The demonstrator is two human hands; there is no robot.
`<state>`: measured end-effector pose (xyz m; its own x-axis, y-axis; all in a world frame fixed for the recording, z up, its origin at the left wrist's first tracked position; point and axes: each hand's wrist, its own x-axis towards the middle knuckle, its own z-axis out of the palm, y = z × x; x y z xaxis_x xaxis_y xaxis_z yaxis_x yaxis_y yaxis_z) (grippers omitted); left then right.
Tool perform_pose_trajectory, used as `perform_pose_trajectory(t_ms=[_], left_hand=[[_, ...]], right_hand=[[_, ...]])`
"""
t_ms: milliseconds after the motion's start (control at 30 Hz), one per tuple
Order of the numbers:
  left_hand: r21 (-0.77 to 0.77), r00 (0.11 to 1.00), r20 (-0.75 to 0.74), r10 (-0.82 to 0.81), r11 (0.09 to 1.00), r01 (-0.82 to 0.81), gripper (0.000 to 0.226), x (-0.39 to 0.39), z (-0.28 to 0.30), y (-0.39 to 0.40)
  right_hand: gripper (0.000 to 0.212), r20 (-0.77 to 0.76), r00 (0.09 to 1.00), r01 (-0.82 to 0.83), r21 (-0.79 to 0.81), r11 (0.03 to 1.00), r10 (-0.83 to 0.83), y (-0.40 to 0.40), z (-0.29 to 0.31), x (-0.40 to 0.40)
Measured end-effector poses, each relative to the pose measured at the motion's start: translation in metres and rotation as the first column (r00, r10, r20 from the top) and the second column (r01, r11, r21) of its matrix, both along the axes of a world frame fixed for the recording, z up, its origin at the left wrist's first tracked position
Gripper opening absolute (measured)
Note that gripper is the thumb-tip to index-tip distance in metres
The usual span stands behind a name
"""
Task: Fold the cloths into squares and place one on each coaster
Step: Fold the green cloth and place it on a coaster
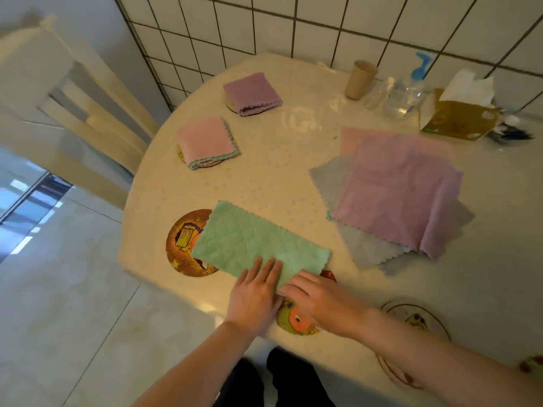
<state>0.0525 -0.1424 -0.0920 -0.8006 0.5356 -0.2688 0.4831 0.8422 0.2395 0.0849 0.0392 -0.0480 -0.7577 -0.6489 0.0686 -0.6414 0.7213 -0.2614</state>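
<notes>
The round table (264, 177) with a pale cloth cover is standing against the tiled wall (323, 22), and a light wooden chair (88, 92) is standing at its far left. A pile of unfolded cloths (402, 192), pink on top and grey below, is lying on the right part of the table. The green cloth (252, 239), folded into a long strip, is lying near the front edge, and its left end is covering part of an orange coaster (183, 242). The left hand (255, 295) is lying flat with straight fingers on the near end of the strip. The right hand (317, 298) is beside it, and its curled fingers seem to be gripping the cloth's near edge, above another coaster (293, 321). Further back, a folded pink cloth (205, 141) and a folded purple cloth (252, 92) are each sitting on a coaster. A tissue box (458, 116), a clear bottle (405, 95) and a brown cup (360, 79) are standing near the wall.
</notes>
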Motion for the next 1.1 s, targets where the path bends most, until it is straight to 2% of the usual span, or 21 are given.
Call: perform_pose_trajectory(t_ms=[100,200,267,333,433,500,567,667,733,767,800,867,900,933,967,1000,1100], left_hand=[[-0.040,0.998,-0.010,0.066,0.997,-0.066,0.058,0.005,-0.002,0.014],[-0.051,0.994,-0.013,0.111,0.992,-0.111,0.059,0.007,-0.001,0.017],[-0.021,0.994,0.011,0.112,0.994,-0.112,0.060,0.006,-0.003,0.014],[0.026,0.995,0.003,0.098,0.995,-0.098,0.058,0.006,-0.003,0.009],[0.093,0.992,0.085,0.089,0.991,-0.096,0.068,0.005,-0.002,0.002],[0.130,0.989,0.116,0.090,0.986,-0.105,0.070,0.006,-0.001,0.001],[0.142,0.983,0.147,0.113,0.981,-0.134,0.069,0.004,0.003,0.001],[0.270,0.944,0.244,0.222,0.919,-0.286,0.058,0.000,0.015,-0.001],[0.371,0.862,0.377,0.339,0.797,-0.476,0.043,-0.003,0.027,-0.003],[0.425,0.789,0.462,0.405,0.679,-0.598,0.034,-0.007,0.032,-0.005],[0.457,0.687,0.564,0.459,0.520,-0.722,0.024,-0.010,0.036,-0.006],[0.419,0.423,0.776,0.468,0.119,-0.900,0.014,-0.021,0.041,-0.011],[0.367,0.314,0.848,0.426,-0.046,-0.929,0.014,-0.026,0.042,-0.015],[0.312,0.236,0.894,0.381,-0.151,-0.938,0.015,-0.029,0.042,-0.018],[0.267,0.182,0.926,0.331,-0.232,-0.935,0.015,-0.031,0.043,-0.017],[0.237,0.156,0.944,0.290,-0.272,-0.932,0.016,-0.030,0.045,-0.016],[0.161,0.084,0.970,0.227,-0.346,-0.924,0.018,-0.027,0.046,-0.012]], right_hand=[[0.040,0.020,1.000,-0.014,-0.026,1.000,0.014,0.031,-0.011,-0.025],[0.074,0.109,0.994,0.012,0.107,0.994,-0.024,0.060,-0.022,-0.055],[0.086,0.159,0.986,-0.082,0.204,0.975,0.050,0.071,-0.026,-0.071],[0.088,0.198,0.969,-0.197,0.250,0.948,0.149,0.075,-0.029,-0.084],[0.094,0.171,0.953,-0.290,0.285,0.914,0.250,0.079,-0.040,-0.096],[0.086,0.197,0.941,-0.325,0.288,0.901,0.277,0.081,-0.047,-0.103],[0.066,0.201,0.935,-0.337,0.232,0.913,0.294,0.082,-0.048,-0.113],[0.039,0.230,0.945,-0.244,0.028,0.969,0.231,0.072,-0.032,-0.131],[0.025,0.366,0.928,-0.002,-0.167,0.986,0.064,0.060,-0.017,-0.141],[0.020,0.437,0.899,0.132,-0.233,0.964,-0.017,0.050,-0.009,-0.150],[0.014,0.510,0.857,0.252,-0.285,0.925,-0.076,0.040,-0.004,-0.158],[0.008,0.634,0.763,0.429,-0.351,0.832,-0.126,0.016,0.001,-0.177],[0.008,0.653,0.744,0.479,-0.369,0.797,-0.144,0.002,0.002,-0.184],[0.007,0.660,0.733,0.515,-0.378,0.769,-0.165,-0.008,0.000,-0.189],[0.006,0.665,0.726,0.529,-0.381,0.758,-0.173,-0.016,-0.002,-0.194],[0.007,0.662,0.727,0.531,-0.374,0.761,-0.182,-0.023,-0.005,-0.197],[0.011,0.647,0.722,0.541,-0.306,0.784,-0.246,-0.039,-0.019,-0.205]])
